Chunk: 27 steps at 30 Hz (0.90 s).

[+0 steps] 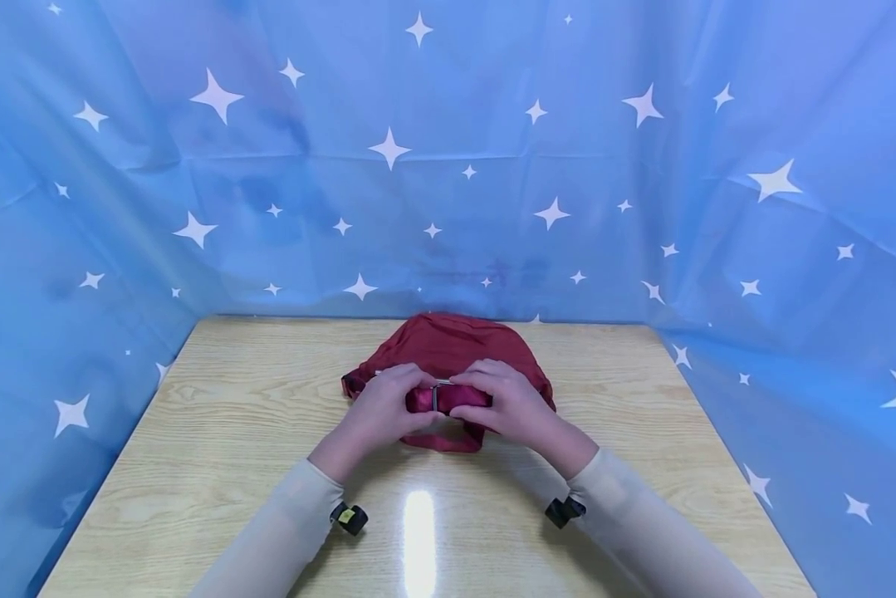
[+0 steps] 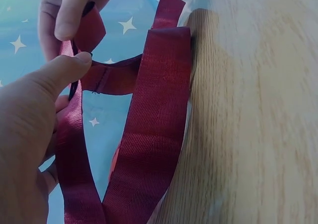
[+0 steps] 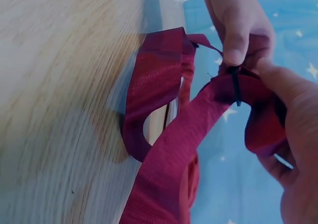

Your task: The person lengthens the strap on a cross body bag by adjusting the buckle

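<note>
A dark red fabric bag (image 1: 455, 340) lies at the table's far edge. Its red strap (image 1: 464, 397) runs between both hands, through a thin dark slider buckle (image 1: 435, 398). My left hand (image 1: 388, 409) pinches the strap just left of the buckle; my right hand (image 1: 511, 403) grips it on the right. In the left wrist view, the left thumb presses on the strap (image 2: 74, 134) at the buckle, and a wide strap length hangs beside it. The right wrist view has the buckle (image 3: 235, 86) upright around the strap (image 3: 174, 134), with the right hand (image 3: 298, 114) holding a folded loop.
The light wood table (image 1: 253, 399) carries the bag. Blue cloth with white stars (image 1: 448, 191) stands behind the table and along both sides. A small dark device sits at each wrist. Bright glare (image 1: 419, 540) shows near the front of the table.
</note>
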Available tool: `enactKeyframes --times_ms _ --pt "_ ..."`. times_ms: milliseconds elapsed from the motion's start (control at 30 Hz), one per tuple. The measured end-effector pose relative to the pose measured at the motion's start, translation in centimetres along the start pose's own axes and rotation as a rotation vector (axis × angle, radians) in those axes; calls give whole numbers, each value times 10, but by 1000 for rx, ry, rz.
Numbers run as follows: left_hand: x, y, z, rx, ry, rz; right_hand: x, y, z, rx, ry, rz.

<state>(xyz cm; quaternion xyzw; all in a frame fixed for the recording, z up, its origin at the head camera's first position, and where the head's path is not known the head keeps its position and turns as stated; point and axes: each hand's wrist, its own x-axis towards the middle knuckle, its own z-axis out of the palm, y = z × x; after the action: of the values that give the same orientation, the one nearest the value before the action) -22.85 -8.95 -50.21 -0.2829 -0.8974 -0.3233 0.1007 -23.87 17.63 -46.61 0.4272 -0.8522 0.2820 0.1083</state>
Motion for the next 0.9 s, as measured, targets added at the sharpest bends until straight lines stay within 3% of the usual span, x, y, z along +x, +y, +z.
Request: enactKeyframes --times_ms 200,467,700,900 --pt "-2 -1 -2 -10 -12 -10 -4 3 0 -9 60 -38" --pt "-4 -5 -3 -18 -7 -33 -11 11 -1 61 217 -114" --pt "-4 -10 -5 -22 -1 -25 -22 15 0 95 325 -90" --pt "-5 -13 -8 -18 -18 -51 -33 20 -1 86 321 -23"
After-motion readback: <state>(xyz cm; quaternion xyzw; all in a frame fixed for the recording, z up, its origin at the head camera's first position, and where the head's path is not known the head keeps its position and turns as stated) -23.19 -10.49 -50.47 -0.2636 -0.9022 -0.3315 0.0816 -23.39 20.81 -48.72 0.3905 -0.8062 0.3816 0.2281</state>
